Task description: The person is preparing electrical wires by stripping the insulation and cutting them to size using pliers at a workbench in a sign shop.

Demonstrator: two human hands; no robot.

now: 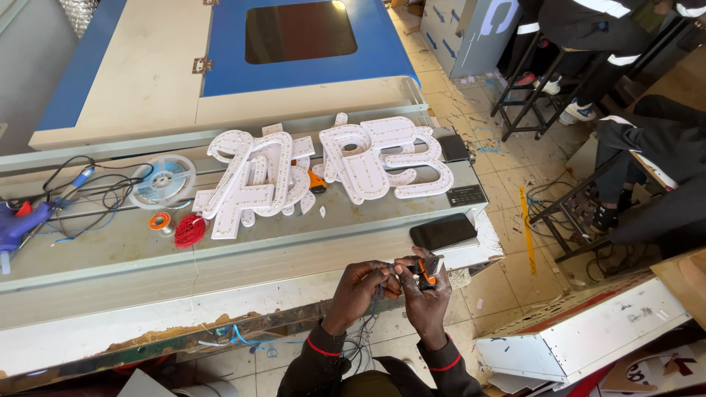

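My left hand [358, 288] pinches thin wires [365, 334] that hang down from between my hands toward my lap. Close against it, my right hand [425, 294] grips a small tool with orange and grey handles [429, 269], its tip meeting the wires at my left fingers. Both hands hover just off the near edge of the metal workbench [110, 250]. A dark phone [443, 230] lies on the bench corner right above my hands.
White channel letters studded with small lights [323, 170] lie piled on the bench, with a strip reel [163, 180], red wire coil [190, 229], orange tape roll [159, 220] and blue glue gun [22, 220] at left. A blue-topped machine [294, 44] stands behind. Seated people [647, 184] occupy the right.
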